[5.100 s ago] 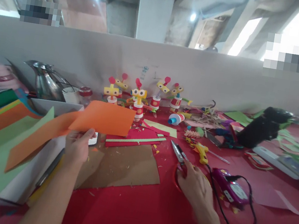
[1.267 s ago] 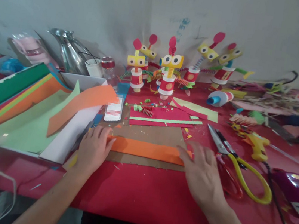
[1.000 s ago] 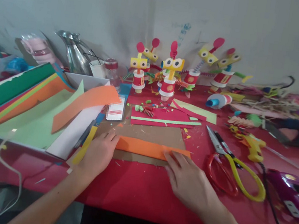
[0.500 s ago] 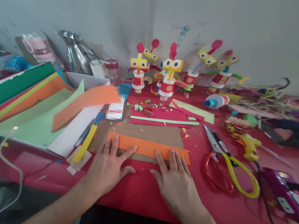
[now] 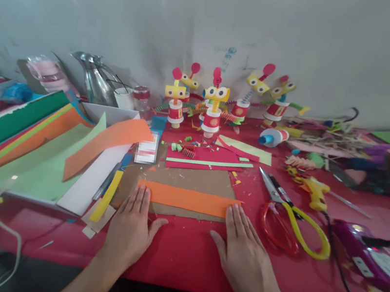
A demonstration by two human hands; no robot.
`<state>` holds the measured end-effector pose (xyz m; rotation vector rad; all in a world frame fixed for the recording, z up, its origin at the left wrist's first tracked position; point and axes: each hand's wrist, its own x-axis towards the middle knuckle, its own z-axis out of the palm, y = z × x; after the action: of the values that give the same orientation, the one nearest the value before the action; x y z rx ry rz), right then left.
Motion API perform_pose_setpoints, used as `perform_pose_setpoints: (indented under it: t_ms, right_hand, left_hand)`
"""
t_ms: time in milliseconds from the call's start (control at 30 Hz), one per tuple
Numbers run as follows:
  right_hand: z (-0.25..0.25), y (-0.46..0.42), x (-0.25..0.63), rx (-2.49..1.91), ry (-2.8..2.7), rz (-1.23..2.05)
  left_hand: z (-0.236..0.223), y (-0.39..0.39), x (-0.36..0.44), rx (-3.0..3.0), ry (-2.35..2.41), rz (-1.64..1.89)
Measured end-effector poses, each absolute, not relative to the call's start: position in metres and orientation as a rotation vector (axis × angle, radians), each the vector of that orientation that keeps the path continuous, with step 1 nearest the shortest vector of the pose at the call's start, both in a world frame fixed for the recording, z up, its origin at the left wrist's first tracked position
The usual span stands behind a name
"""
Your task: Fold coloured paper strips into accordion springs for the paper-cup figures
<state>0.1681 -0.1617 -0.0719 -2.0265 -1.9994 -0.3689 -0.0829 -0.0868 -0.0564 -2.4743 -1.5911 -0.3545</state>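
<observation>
An orange paper strip [image 5: 188, 200] lies lengthwise across a brown cardboard sheet [image 5: 197, 178] in front of me. My left hand [image 5: 131, 227] rests palm down with its fingertips on the strip's left end. On the strip's right end lie the fingertips of my right hand [image 5: 248, 249]. Both hands are flat, thumbs held out to the side, and neither grips anything. Behind the strip, a thin pale green strip [image 5: 210, 162] lies on red paper [image 5: 197, 167], beside small coiled paper pieces [image 5: 188, 151].
Scissors [image 5: 287, 207] with red and yellow handles lie right of my right hand, near a yellow glue gun [image 5: 315, 192] and a purple power strip [image 5: 372, 255]. Left stands a box of coloured paper [image 5: 86, 198]. Several paper-cup figures [image 5: 212, 119] stand by the wall.
My hands have moved apart, from nearer the strip's middle out to its two ends. The fingers are closer together. The view has shifted slightly.
</observation>
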Motion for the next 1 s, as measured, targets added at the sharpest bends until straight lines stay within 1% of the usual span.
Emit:
perform_pose_setpoints:
  t_ms: [333,500,600,667,800,1000]
  right_hand:
    - [-0.064,-0.163,0.169,-2.077,-1.895,-0.253]
    - [-0.047,-0.152,0.183,-2.01,-1.879,-0.148]
    - [-0.045,-0.141,0.195,-2.019,-1.845,-0.116]
    - [-0.048,-0.135,0.202,-1.999,-1.841,-0.094]
    - [-0.052,-0.129,0.209,-1.884,-1.836,-0.013]
    - [-0.044,-0.131,0.204,-1.919,-1.75,0.051]
  left_hand:
    - [-0.06,-0.087,-0.086,-2.432,-1.561,-0.485]
    - [-0.044,-0.085,-0.069,-2.59,-1.368,-0.555]
    - [-0.031,-0.069,-0.059,-2.75,-1.378,-0.532]
    - [-0.023,-0.053,-0.054,-2.832,-1.401,-0.468]
    - [-0.015,-0.023,-0.049,-2.948,-1.298,-0.236]
    - [-0.007,-0.005,-0.044,-3.02,-1.34,-0.04]
